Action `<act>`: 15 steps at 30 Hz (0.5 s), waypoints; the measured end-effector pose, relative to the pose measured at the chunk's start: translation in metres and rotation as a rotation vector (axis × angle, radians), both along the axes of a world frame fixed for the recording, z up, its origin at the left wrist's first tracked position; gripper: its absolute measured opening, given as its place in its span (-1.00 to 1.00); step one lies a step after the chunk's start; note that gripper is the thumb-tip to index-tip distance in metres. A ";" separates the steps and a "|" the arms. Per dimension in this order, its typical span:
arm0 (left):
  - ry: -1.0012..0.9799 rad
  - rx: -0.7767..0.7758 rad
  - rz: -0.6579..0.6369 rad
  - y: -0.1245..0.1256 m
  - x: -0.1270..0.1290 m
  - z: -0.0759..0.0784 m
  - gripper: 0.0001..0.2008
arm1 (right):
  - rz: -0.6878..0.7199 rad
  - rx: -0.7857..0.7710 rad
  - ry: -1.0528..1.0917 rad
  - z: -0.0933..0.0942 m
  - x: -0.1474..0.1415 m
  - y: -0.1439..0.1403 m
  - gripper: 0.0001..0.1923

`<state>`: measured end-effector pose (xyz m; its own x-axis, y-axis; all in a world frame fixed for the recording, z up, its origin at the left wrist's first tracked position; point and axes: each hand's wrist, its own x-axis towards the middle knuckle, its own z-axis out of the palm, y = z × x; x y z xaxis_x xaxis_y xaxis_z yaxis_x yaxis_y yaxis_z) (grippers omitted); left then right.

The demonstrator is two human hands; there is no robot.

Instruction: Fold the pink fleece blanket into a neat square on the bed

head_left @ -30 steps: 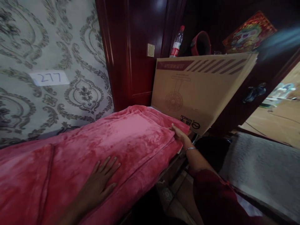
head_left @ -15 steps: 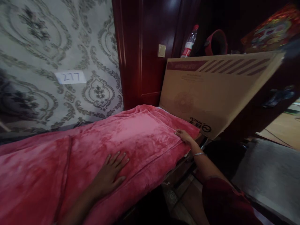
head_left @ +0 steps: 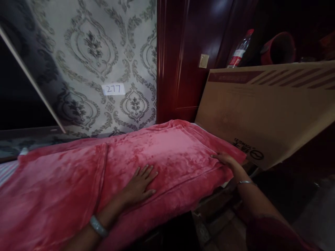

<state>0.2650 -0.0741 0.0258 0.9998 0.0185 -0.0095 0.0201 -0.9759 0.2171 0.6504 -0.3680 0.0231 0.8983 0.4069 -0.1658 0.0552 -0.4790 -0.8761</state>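
Under both my hands lies the pink blanket (head_left: 162, 153), spread long over a raised surface. My left hand (head_left: 140, 184) rests flat on its middle, palm down and fingers spread, holding nothing. My right hand (head_left: 227, 161) lies on the blanket's far corner, fingers open on the cloth, well apart from the left. Just beyond my right hand leans a cardboard box (head_left: 267, 108) with a printed logo, its letters too small to read. On the wallpaper beyond my left hand is a white label (head_left: 113, 89) reading "277". Compared with a second ago, both hands keep their places, but my view turned left.
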 end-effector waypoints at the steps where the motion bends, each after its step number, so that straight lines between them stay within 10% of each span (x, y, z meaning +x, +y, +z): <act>1: 0.026 -0.018 0.018 0.000 0.001 0.007 -0.29 | -0.011 0.011 0.014 0.002 -0.003 -0.003 -0.82; 8: 0.033 0.111 0.446 0.028 0.008 0.042 -0.31 | -0.158 0.304 0.234 0.004 -0.024 -0.013 -0.73; 15: -0.061 0.220 0.605 0.053 -0.003 -0.003 -0.35 | -0.285 0.416 0.166 0.000 -0.043 0.004 -0.65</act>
